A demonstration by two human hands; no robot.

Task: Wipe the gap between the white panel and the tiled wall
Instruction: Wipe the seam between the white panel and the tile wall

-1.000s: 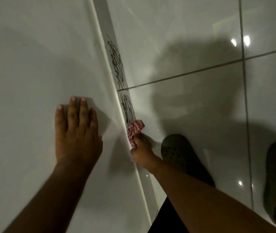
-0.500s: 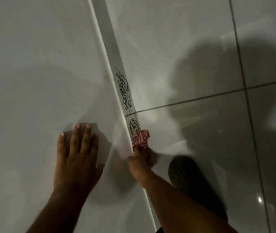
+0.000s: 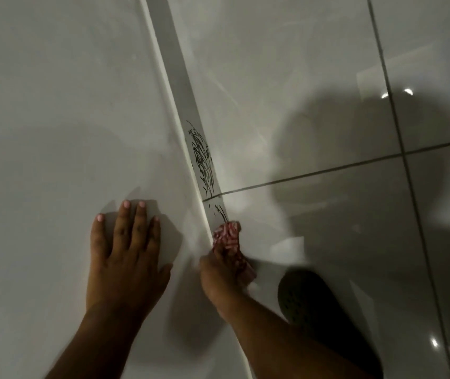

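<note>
A white panel fills the left of the view. A grey strip, the gap, runs diagonally between its raised edge and the glossy tiles. Black scribbles mark the strip above a grout line, and a few thin marks remain just below that line. My left hand lies flat on the panel, fingers spread. My right hand grips a bunched red-and-white cloth pressed into the gap right under the lower marks.
Dark grout lines cross the tiles. A dark perforated shoe stands on the tiles just right of my right forearm. Light spots glint on the tiles at the upper right.
The lower scribble patch has been nearly wiped away as the cloth moved up the strip towards the grout line. My left hand has stayed flat on the panel. The view has shifted.
</note>
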